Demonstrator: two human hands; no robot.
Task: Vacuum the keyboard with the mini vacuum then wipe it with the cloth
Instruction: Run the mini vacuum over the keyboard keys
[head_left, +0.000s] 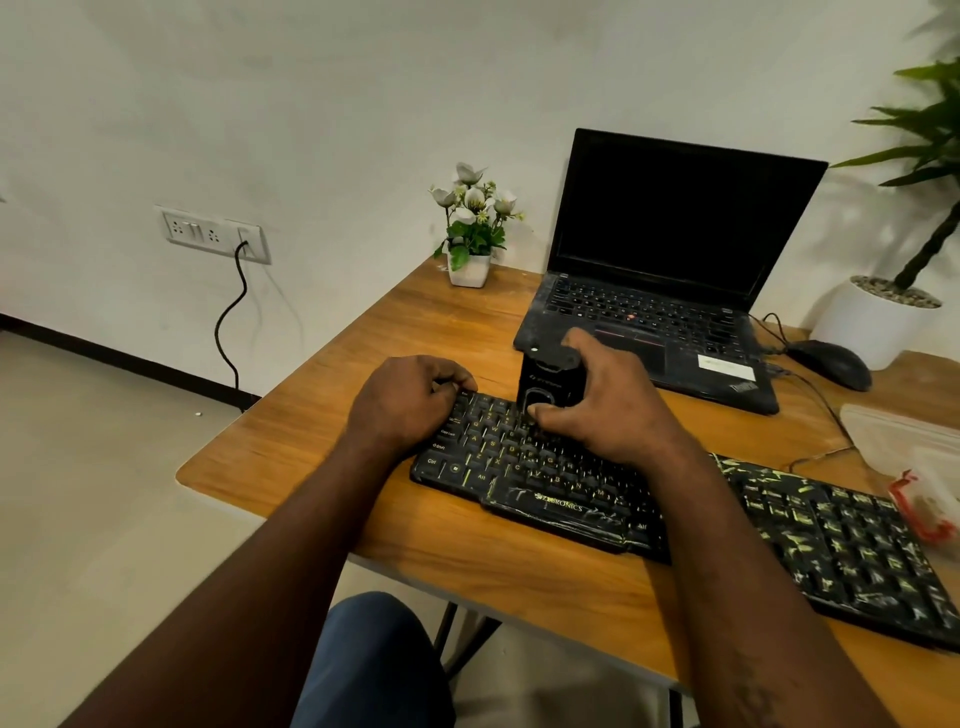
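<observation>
A black keyboard (831, 540) with yellow-green lettering lies slanted across the wooden desk (322, 447). My right hand (608, 405) grips a small black mini vacuum (548, 382) that stands upright on the keys near the keyboard's upper left part. My left hand (410, 400) rests on the keyboard's far left corner with its fingers curled over the edge. I see no cloth that I can tell apart; a pale translucent thing lies at the right edge.
An open black laptop (670, 270) sits just behind the vacuum. A black mouse (831, 364) with its cable lies to the right. A small flower pot (470, 267) stands at the back, a large white planter (872, 327) at the right. A clear bag (914, 467) with something red in it lies at the right.
</observation>
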